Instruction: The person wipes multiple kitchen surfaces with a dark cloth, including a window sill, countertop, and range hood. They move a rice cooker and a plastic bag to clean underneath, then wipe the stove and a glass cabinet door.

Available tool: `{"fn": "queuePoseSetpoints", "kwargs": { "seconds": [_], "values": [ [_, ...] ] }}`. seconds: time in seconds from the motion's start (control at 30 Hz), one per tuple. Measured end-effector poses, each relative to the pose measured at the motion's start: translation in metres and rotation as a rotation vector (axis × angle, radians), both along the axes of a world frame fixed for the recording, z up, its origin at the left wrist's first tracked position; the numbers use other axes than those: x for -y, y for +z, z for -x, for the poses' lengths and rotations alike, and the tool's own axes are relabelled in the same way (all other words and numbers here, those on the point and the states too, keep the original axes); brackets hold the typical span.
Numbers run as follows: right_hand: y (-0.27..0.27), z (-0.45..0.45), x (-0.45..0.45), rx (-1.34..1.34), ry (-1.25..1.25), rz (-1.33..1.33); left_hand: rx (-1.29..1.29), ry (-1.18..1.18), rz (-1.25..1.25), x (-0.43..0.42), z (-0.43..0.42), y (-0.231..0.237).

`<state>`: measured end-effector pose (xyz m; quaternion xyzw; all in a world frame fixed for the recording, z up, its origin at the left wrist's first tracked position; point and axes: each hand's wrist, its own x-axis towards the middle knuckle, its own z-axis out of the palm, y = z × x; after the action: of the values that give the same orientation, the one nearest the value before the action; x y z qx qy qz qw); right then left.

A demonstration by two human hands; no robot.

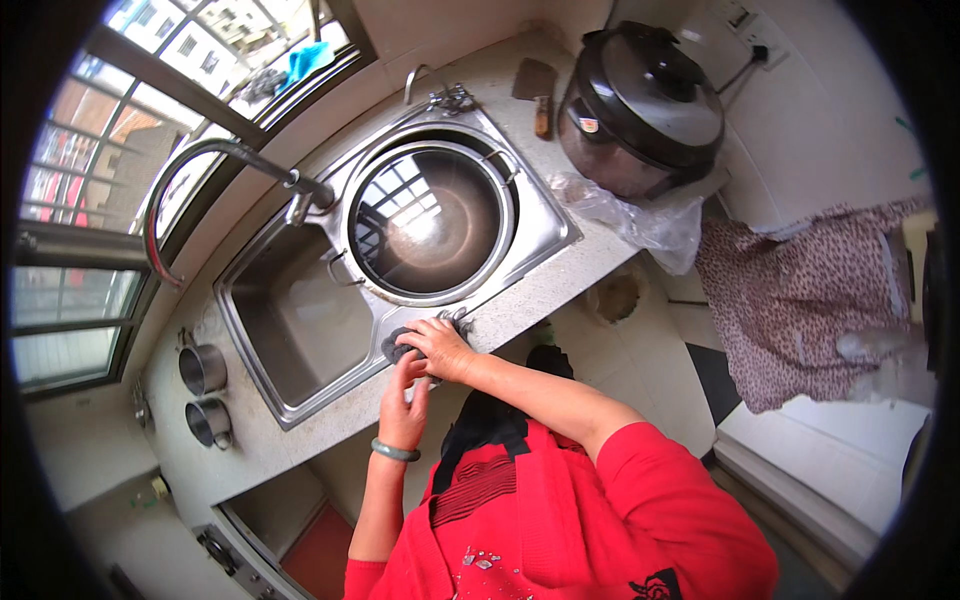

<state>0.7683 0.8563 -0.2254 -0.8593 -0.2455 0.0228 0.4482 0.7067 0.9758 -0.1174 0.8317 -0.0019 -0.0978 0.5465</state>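
A dark grey cloth [396, 346] lies bunched on the front rim of the steel sink [379, 330], at the counter's edge. My right hand [441, 348] presses down on the cloth, its fingers spread across it. Close beside it is my left hand [406, 397], fingers bent and raised near the cloth, a bangle on that wrist; whether it grips any of the cloth is hidden. Just beyond the hands, a wide metal pan [431, 225] with two wire handles sits over the right basin, with liquid and window reflections showing in it.
A curved faucet [225, 146] rises behind the left basin [300, 322]. Two metal cups [204, 367] stand at the left. A large lidded cooker [641, 105], a cleaver [536, 82] and a plastic bag [637, 217] are at the right. Beyond hangs a patterned cloth [795, 300].
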Motion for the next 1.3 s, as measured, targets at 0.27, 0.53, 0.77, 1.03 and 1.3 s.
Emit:
{"fn": "queuePoseSetpoints", "kwargs": {
  "seconds": [0.27,0.53,0.77,1.03,1.3],
  "values": [
    [0.025,-0.035,0.214,0.131,-0.896,0.395,0.141,-0.194,-0.017,0.032,-0.044,0.021],
    [-0.024,0.012,0.137,-0.092,-0.441,0.004,0.486,-0.799,-0.220,0.229,-0.120,-0.001],
    [0.016,0.071,0.274,-0.386,-0.249,-0.281,0.531,-0.938,-0.772,0.331,-0.168,-0.064],
    [0.064,0.054,0.529,-0.536,-0.907,-0.461,0.540,-0.856,-0.960,0.378,-0.194,-0.086],
    [-0.001,-0.123,0.566,-0.077,-1.227,0.413,0.559,-0.911,-0.986,0.375,-0.187,-0.077]
  ]
}}
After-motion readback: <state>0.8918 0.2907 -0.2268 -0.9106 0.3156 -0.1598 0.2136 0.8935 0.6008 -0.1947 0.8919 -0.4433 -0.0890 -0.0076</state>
